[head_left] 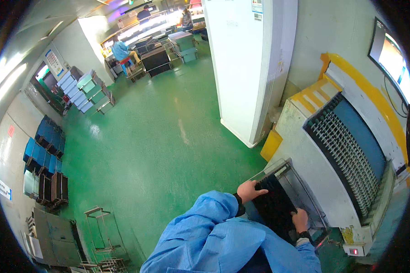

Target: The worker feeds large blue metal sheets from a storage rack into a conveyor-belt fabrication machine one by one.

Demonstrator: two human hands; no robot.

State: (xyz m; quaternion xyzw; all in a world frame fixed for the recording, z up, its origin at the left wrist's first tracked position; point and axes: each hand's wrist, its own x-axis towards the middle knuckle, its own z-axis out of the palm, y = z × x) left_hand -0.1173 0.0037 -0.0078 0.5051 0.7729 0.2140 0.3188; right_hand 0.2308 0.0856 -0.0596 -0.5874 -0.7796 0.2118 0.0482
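Note:
A long black tray (pixel 274 200) lies between my hands at the lower right, inside a metal frame (pixel 284 164) beside a pale machine. My left hand (pixel 250 191) is closed on its left end, with the thumb over the top edge. Around the right side of the same tray my right hand (pixel 299 220) is closed, its fingers partly hidden. Blue sleeves cover both arms. What the tray holds, if anything, is too dark to make out.
The machine (pixel 300 182) stands close on the right, with a metal-mesh conveyor (pixel 346 150). A tall white cabinet (pixel 237 68) rises ahead. Stacked crates (pixel 45 145) line the left wall. A metal stand (pixel 98 227) is at lower left. People sit by a far bench.

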